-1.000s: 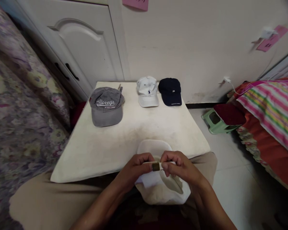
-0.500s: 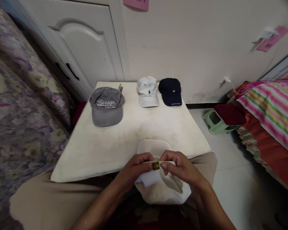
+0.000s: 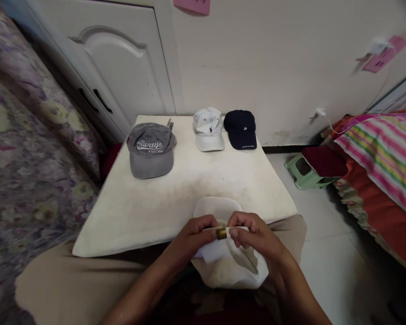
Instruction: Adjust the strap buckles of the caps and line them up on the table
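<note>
A white baseball cap (image 3: pixel 228 273) lies at the near edge of the table, its back opening toward me and its brim pointing away. Across that opening runs its adjusting strap with a brass-coloured buckle (image 3: pixel 221 233). My left hand (image 3: pixel 200 232) pinches the strap just left of the buckle. On the other side, my right hand (image 3: pixel 252 232) is closed on the strap between thumb and fingers. The fingertips behind the strap are partly hidden.
On the cream-covered table (image 3: pixel 138 216) sit a grey cap (image 3: pixel 151 151), a second white cap (image 3: pixel 209 128) and a navy cap (image 3: pixel 240 128). A green stool (image 3: pixel 306 174) and a bed (image 3: pixel 389 180) stand right; a floral curtain (image 3: pixel 37 158) hangs left.
My right fingers have shifted slightly right, away from the buckle, and a little more of the strap shows between. The other caps have not moved.
</note>
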Motion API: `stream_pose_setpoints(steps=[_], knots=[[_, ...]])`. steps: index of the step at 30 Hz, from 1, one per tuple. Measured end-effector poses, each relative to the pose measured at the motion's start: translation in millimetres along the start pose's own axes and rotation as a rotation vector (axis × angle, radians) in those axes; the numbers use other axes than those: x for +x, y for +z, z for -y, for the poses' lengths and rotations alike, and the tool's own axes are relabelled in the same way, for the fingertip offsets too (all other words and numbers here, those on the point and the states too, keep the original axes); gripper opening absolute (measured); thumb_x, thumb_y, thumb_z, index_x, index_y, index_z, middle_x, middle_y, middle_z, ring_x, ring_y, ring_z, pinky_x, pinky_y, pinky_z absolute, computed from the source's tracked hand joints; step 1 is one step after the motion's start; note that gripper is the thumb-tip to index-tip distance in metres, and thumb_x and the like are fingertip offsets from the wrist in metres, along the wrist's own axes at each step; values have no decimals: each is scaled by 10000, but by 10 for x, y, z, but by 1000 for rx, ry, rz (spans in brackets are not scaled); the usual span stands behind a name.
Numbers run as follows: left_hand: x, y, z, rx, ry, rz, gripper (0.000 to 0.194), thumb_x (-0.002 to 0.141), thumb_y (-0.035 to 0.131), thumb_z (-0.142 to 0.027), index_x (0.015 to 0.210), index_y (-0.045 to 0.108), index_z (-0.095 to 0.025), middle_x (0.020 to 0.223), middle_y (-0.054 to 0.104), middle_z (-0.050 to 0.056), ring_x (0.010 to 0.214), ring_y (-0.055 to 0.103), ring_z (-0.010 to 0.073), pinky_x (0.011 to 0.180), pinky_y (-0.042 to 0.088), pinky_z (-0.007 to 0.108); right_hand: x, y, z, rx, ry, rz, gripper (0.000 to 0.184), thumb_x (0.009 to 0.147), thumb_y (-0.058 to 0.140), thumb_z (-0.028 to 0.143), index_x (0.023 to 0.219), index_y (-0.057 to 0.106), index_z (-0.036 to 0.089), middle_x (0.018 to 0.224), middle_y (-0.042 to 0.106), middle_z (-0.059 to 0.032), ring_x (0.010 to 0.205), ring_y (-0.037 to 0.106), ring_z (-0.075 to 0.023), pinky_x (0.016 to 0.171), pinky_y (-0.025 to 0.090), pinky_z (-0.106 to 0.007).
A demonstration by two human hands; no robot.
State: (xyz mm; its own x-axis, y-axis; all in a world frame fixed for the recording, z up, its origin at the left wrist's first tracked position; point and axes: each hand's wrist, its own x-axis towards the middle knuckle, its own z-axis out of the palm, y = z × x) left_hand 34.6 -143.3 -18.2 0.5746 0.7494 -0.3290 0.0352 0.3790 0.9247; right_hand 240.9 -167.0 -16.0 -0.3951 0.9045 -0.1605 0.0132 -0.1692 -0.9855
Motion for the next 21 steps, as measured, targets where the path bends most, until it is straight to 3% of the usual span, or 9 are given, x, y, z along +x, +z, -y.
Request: stream_pose_setpoints(steps=[13,21], knots=[[7,-3,-9,-117,-26,-15,296,751,740,-401,696,583,-156,576,476,-45,506,365,85,471,248,207,11,1,-39,-30,-19,-100,168,859,631,302,751,599,177,610,569,25,539,468,-100,507,333,-215],[13,2,-6,-103,-23,-42,355,704,789,-447,702,599,-147,560,472,-54,492,345,74,463,234,202,20,28,-34,8,5,-86,182,851,643,314,742,596,176,581,543,36,523,431,-93,500,314,-211]])
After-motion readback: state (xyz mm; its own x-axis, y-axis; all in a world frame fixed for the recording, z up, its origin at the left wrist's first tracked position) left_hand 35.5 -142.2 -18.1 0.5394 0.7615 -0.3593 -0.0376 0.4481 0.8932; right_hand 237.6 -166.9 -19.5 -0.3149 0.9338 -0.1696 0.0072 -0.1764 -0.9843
